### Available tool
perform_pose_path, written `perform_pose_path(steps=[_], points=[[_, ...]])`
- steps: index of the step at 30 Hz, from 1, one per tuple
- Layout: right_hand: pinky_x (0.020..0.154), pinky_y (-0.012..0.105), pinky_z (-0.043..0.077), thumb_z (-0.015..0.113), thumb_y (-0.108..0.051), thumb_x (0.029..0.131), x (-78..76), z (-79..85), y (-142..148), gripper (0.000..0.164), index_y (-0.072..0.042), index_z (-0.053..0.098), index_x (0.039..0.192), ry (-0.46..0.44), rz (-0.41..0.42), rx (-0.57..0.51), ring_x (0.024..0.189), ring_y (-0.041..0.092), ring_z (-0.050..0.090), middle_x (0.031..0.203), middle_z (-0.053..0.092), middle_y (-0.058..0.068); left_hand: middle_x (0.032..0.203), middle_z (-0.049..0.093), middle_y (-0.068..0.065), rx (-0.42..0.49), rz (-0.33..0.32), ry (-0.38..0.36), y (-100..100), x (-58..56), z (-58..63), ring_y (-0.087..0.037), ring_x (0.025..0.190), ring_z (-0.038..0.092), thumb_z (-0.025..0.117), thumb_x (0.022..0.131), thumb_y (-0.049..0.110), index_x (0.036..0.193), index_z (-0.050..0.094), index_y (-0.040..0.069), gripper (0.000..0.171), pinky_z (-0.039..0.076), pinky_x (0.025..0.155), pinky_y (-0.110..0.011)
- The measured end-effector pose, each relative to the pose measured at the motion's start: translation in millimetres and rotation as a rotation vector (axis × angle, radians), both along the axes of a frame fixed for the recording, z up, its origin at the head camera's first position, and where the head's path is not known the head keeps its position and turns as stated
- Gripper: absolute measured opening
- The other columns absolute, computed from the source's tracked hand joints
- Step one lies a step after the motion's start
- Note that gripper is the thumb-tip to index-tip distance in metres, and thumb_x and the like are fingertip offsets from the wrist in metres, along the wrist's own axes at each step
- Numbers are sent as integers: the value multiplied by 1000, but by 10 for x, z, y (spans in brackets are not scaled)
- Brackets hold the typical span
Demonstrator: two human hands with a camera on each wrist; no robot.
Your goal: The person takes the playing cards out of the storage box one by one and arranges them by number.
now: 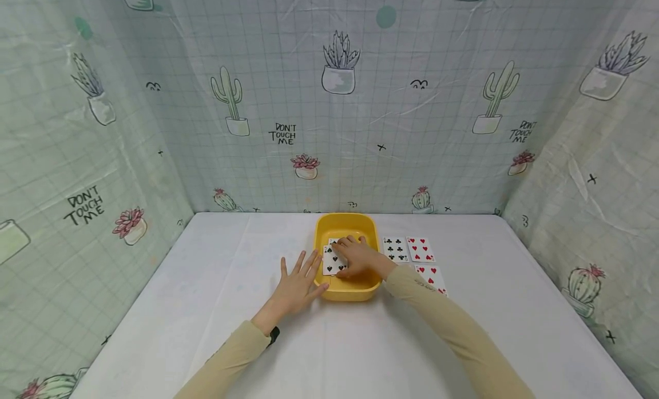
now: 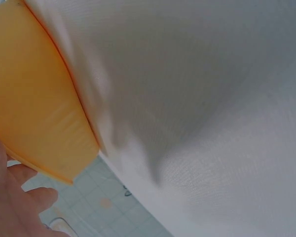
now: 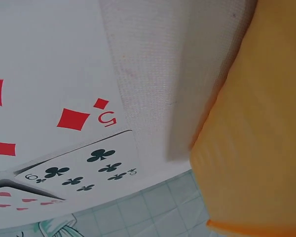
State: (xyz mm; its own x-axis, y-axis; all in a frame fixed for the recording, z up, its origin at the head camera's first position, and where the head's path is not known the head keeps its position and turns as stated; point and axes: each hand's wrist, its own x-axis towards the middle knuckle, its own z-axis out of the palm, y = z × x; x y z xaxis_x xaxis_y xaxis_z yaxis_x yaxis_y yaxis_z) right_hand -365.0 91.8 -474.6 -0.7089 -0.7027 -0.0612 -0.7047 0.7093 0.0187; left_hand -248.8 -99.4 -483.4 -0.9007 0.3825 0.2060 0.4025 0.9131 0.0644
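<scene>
The spade card (image 1: 332, 261) lies face up inside the yellow tray (image 1: 346, 296), just below the centre of the frame, overlapping another card at its upper edge; my right hand (image 1: 360, 256) reaches over it, fingers bent and thumb towards the card's lower edge, though I cannot tell whether I have hold of it; I would do best to keep a light touch on its edges, so that it neither bends nor drags the card beneath; it looks flat, white and crisp, with black pips.

My left hand (image 1: 296, 287) spreads wide at the tray's left rim, grasping nothing; it could steady the tray.

Right of the tray lie the six of clubs (image 1: 395, 249) and two heart cards (image 1: 420, 249), (image 1: 431, 277); my right wrist view adds a five of diamonds (image 3: 49, 69) on the white surface (image 1: 247, 353).
</scene>
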Motion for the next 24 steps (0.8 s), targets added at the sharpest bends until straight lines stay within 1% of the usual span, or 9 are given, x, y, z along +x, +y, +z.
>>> perform_pose_path(steps=[6,10,12,15,18,22,24], points=[[98,58,26,60,-56,74,27,57,24,83,-11,32,138,24,16,-28,124,26,34,135,41,8,151,15,-4,-4,7,-11,3,-1,8,-31,138,14,32,89,57,143,20,11,72,11,98,-69],[97,57,27,62,-52,74,49,99,71,82,-11,32,138,38,16,-47,123,27,34,133,41,9,151,14,-4,-3,9,-17,3,3,3,-31,138,13,31,89,58,143,20,11,72,10,98,-69],[97,57,27,61,-54,74,61,120,100,83,-11,32,138,37,5,-55,123,27,34,133,40,9,151,14,-4,-2,11,-17,4,6,2,-30,138,12,31,89,58,143,20,11,73,9,98,-69],[99,58,25,60,-57,74,84,160,142,85,-11,31,139,11,-21,-70,124,29,32,134,39,9,151,13,-3,-10,19,-18,6,8,-3,-29,139,11,30,89,58,143,18,11,73,9,99,-68],[102,57,24,59,-59,74,109,198,182,86,-12,29,140,5,-42,-66,125,31,31,136,38,10,151,13,-2,-12,21,-14,6,3,-7,-29,139,11,30,89,59,144,18,11,73,9,99,-68],[101,56,26,59,-57,75,149,241,243,83,-14,29,139,36,-21,-49,125,31,33,136,38,10,151,13,-2,-12,25,-19,8,-5,-6,-28,139,11,30,89,59,144,18,12,73,9,99,-68],[99,57,26,61,-54,75,178,265,273,81,-13,31,139,47,-2,-63,124,33,33,135,39,11,151,14,-3,-6,22,-18,9,-4,-5,-29,139,12,31,89,59,143,19,11,73,9,99,-68]])
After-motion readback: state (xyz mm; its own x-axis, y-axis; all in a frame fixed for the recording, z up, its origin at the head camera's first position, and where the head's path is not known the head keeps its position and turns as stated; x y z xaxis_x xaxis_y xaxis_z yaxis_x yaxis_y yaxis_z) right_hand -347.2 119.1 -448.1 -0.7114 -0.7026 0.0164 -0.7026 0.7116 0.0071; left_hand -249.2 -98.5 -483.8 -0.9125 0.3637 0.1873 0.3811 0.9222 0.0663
